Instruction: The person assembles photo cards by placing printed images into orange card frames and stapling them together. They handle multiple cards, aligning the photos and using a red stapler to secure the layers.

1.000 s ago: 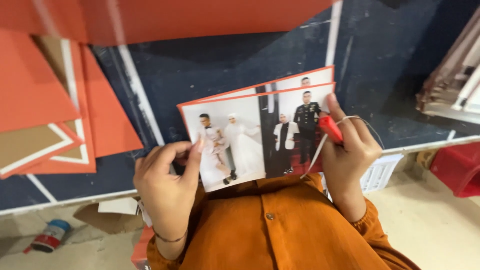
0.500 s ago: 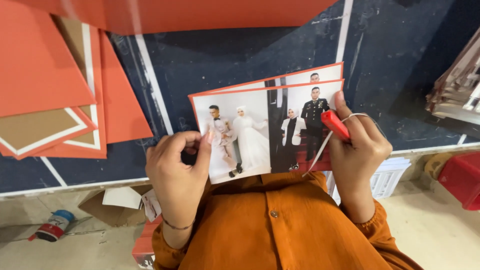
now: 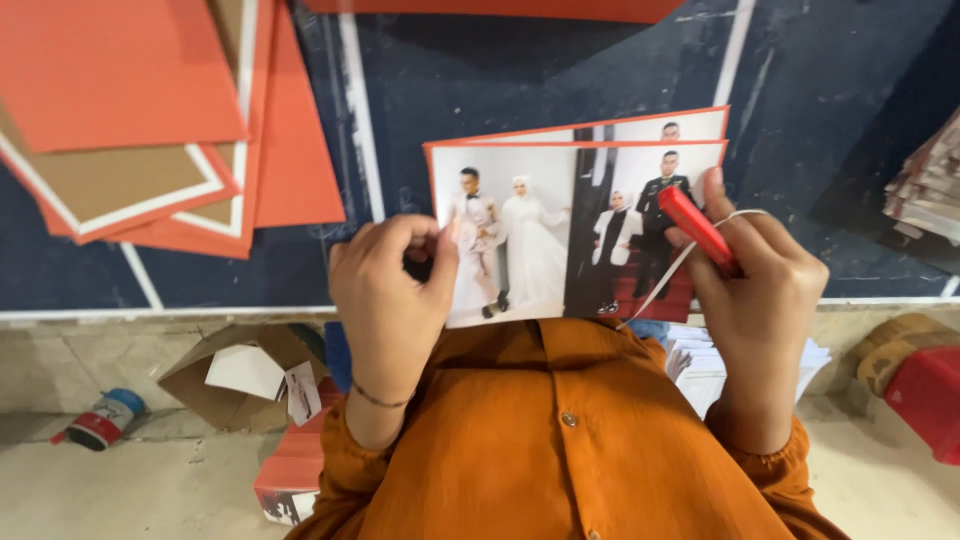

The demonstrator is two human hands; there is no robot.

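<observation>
I hold a stack of printed wedding photographs point(image 3: 560, 225) with orange borders in front of my orange shirt, above the edge of a dark blue table point(image 3: 480, 90). My left hand point(image 3: 392, 300) pinches the lower left corner of the front photo between thumb and fingers. My right hand point(image 3: 755, 290) grips the stack's right edge and also clasps a red pen-shaped tool point(image 3: 698, 228) with a white cord looped over the fingers. A second photo peeks out behind the first.
Orange and brown card sheets point(image 3: 150, 110) lie stacked at the table's left. More stacked prints point(image 3: 925, 185) sit at the right edge. On the floor are an open cardboard box point(image 3: 235, 375), a small can point(image 3: 100, 420), a red container point(image 3: 925, 400) and white papers point(image 3: 700, 365).
The view has shifted, so the photos and both hands sit further right in frame. My grip on the photos and the red tool is the same.
</observation>
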